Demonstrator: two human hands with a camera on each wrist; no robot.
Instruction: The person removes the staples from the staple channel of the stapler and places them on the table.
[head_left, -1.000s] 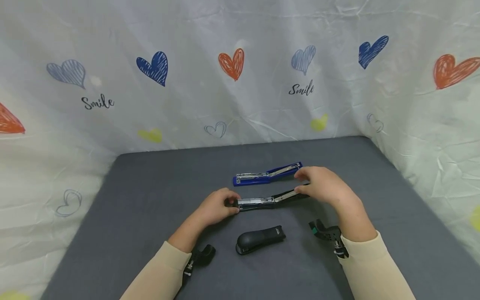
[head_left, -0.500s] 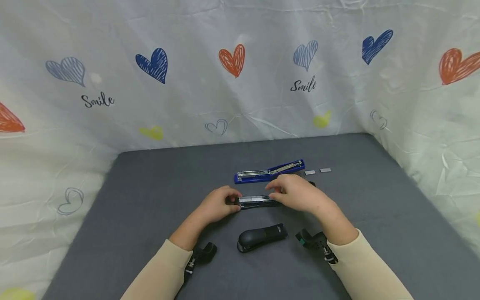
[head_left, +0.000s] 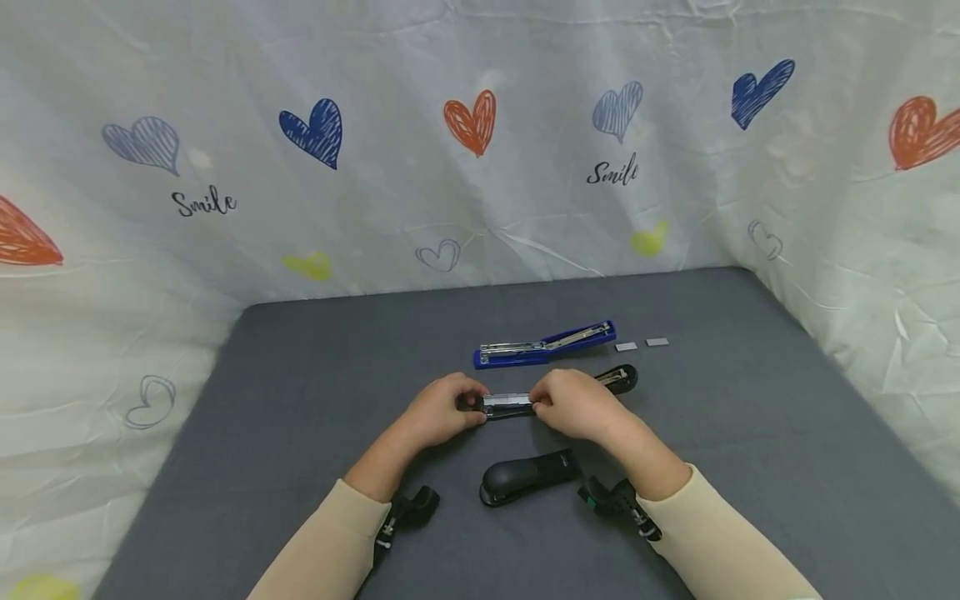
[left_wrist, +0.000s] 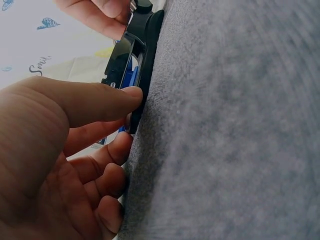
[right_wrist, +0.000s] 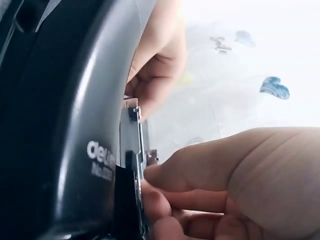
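So both hands (head_left: pixel 442 410) (head_left: pixel 573 406) pinch the open stapler (head_left: pixel 510 404); only the head view shows the blue one (head_left: pixel 543 345) behind it.

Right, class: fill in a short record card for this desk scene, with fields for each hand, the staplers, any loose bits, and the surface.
left hand: grips the left end of the opened black stapler
right hand: fingers on that stapler's metal staple channel, near the middle
blue stapler: lying opened out flat, behind the hands
closed black stapler: nearest the person, untouched
staple strips: two small pieces right of the blue stapler
surface: grey mat
backdrop: white heart-print cloth
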